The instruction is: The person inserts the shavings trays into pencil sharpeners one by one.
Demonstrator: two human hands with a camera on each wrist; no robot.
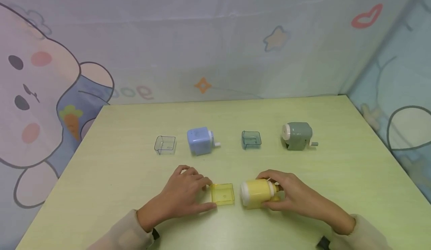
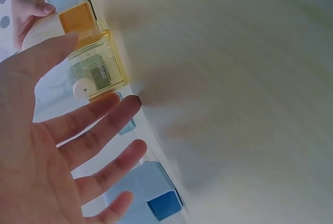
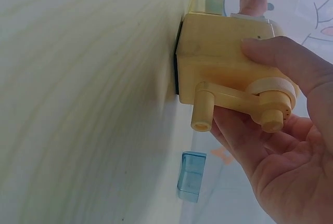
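On the table, my right hand (image 1: 296, 194) grips a yellow hand-crank pencil sharpener (image 1: 257, 193), thumb on one side and fingers on the other. Its crank handle (image 3: 203, 112) shows in the right wrist view. Just left of the sharpener is a clear yellow shavings tray (image 1: 223, 194), a small gap apart. The left hand (image 1: 183, 194) has its thumb and index finger at opposite sides of this tray, pinching its near end. The other left fingers (image 2: 112, 167) are spread and hold nothing.
Behind the hands stand a blue sharpener (image 1: 199, 140) and a grey-green sharpener (image 1: 299, 136). A colourless tray (image 1: 165, 144) lies left of the blue one, and a teal tray (image 1: 251, 139) lies between the two. A printed cloth (image 1: 215, 40) hangs behind the table.
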